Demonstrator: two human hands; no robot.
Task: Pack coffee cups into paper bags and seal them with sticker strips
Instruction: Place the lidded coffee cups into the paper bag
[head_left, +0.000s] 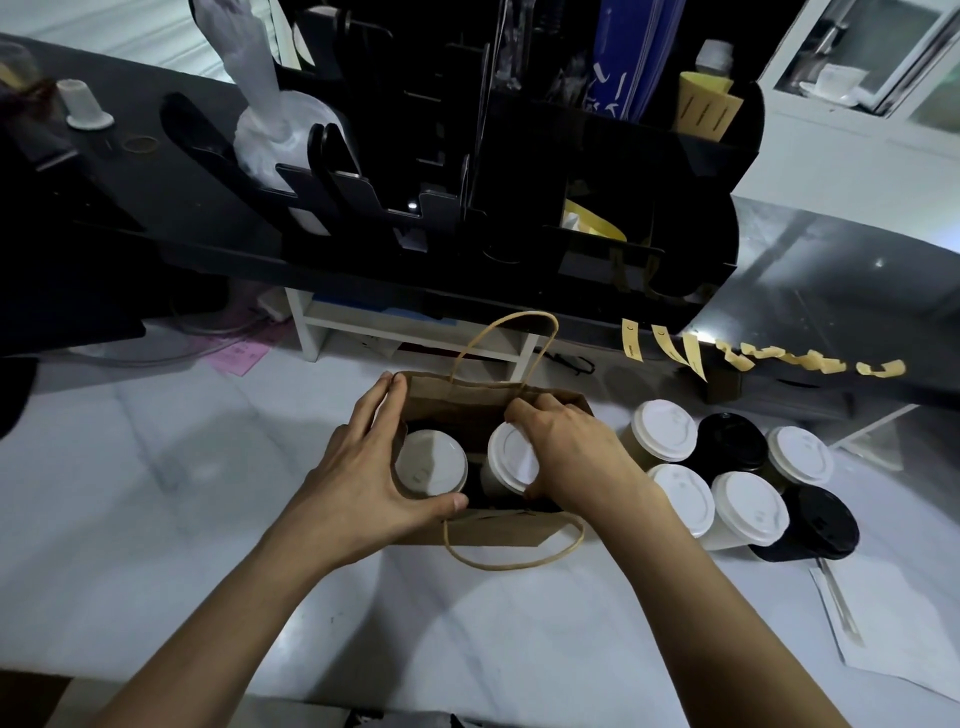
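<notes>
An open brown paper bag (467, 400) with twine handles stands on the white counter in the middle. Inside it are two cups with white lids: one on the left (430, 462), one on the right (511, 457). My left hand (371, 467) grips the bag's left end, fingers on the far wall and thumb on the near rim. My right hand (566, 452) grips the right cup's lid from above, inside the bag. Yellow sticker strips (691, 356) hang from the dark ledge at the right.
Several more cups with white lids (665, 428) and black lids (818, 522) stand right of the bag. A black organiser rack (467, 182) rises behind it. A paper sheet with a stirrer (883, 623) lies at the right front.
</notes>
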